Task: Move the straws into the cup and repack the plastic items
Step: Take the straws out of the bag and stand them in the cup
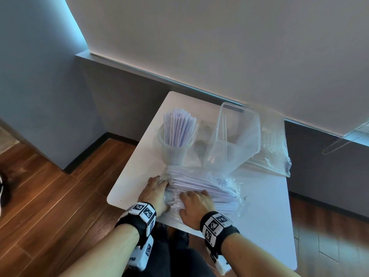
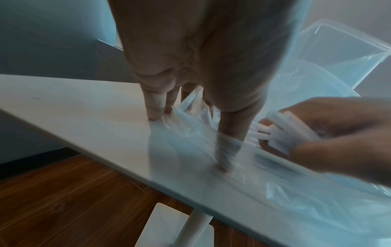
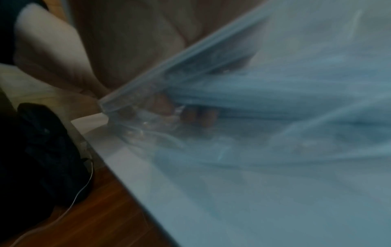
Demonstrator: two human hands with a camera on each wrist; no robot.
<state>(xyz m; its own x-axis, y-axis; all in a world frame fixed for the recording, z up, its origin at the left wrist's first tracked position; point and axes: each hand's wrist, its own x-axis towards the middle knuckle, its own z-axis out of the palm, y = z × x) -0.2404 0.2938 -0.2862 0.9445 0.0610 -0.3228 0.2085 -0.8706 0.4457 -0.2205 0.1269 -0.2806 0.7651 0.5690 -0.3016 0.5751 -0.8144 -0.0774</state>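
Note:
A clear cup [image 1: 173,148] at the table's middle holds several pale purple straws [image 1: 179,128] upright. Nearer me, a bundle of the same straws [image 1: 207,186] lies in a crumpled clear bag [image 1: 229,182]. My left hand [image 1: 159,183] presses straight fingers [image 2: 154,110] on the table at the bag's left end, and its thumb [image 2: 226,147] presses the plastic [image 2: 190,158]. My right hand [image 1: 192,199] lies on the bundle; the left wrist view shows this right hand [image 2: 330,127] gripping straw ends [image 2: 281,133]. The right wrist view is blurred behind plastic.
A clear rectangular container [image 1: 238,128] stands tilted inside another clear bag [image 1: 273,152] at the back right of the small white table [image 1: 265,216]. A wall runs close behind. Wooden floor [image 1: 50,196] lies to the left, beyond the table edge.

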